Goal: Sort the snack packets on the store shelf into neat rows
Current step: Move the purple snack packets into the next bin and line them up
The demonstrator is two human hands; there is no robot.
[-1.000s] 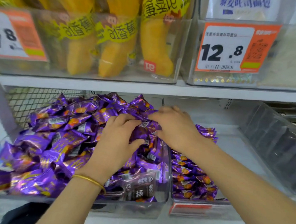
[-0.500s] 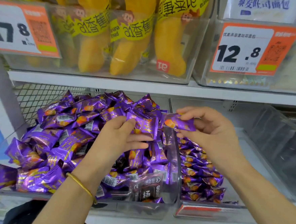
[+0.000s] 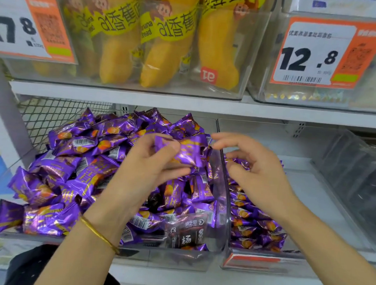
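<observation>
The left hand (image 3: 145, 172) is pinching one purple packet (image 3: 182, 152) between thumb and curled fingers, holding it above the heap of packets (image 3: 73, 179) near the left bin's (image 3: 219, 200) right wall. The right hand (image 3: 258, 171) is hovering half open, fingers loosely bent and gripping nothing, just beside the packet's end. In the right bin (image 3: 311, 206), a row of packets (image 3: 250, 226) is lying along the left wall, leaving bare floor toward the right edge. The upper shelf (image 3: 185, 103) is carrying banana bread packs (image 3: 119, 55).
</observation>
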